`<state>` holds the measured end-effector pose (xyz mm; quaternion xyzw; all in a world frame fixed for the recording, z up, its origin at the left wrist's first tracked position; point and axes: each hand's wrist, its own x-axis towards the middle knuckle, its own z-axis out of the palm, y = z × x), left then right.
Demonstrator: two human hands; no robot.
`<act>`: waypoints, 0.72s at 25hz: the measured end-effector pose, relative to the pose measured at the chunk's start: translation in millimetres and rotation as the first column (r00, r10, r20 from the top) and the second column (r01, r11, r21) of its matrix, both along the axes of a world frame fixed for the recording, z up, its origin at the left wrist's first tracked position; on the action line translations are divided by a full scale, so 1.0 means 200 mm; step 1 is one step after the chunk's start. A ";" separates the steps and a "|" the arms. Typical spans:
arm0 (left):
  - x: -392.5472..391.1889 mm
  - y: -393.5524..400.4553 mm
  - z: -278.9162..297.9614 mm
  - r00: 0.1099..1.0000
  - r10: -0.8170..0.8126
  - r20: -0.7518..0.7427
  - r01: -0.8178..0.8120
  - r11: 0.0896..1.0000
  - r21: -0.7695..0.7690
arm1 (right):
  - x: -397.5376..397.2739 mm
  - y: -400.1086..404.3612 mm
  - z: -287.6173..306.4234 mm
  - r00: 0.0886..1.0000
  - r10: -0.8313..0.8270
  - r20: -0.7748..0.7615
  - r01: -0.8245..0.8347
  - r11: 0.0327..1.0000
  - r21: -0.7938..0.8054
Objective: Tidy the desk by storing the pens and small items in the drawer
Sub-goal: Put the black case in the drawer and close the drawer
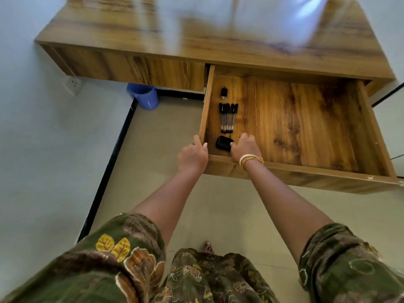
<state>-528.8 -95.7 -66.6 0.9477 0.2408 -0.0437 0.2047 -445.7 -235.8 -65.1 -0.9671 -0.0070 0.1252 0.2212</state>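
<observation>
A plain room in a home: a wood-grain table (218, 29) against pale walls, tiled floor (166, 132), wall socket (73, 84), blue plastic bucket (146, 96) beneath.

Head camera looks steeply down, near the open drawer (306, 127).
</observation>
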 end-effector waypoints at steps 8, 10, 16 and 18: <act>-0.44 -0.13 -0.01 0.908 -0.371 -0.192 0.387 0.921 0.052 | -0.51 -0.19 0.00 0.919 0.289 0.269 -0.187 0.919 -0.348; -0.48 -0.16 0.00 0.878 -0.432 -0.204 0.441 0.898 -0.001 | -0.62 -0.23 -0.01 0.932 0.265 0.245 -0.196 0.942 -0.272; -0.42 -0.32 0.15 0.991 -0.087 -0.104 0.015 0.831 -0.556 | -0.75 -0.28 0.01 0.965 -0.017 0.260 -0.002 0.997 0.073; -0.34 -0.38 0.21 0.970 0.160 -0.184 -0.239 0.464 -0.853 | -0.64 -0.31 0.03 0.902 -0.418 -0.113 0.418 0.772 0.480</act>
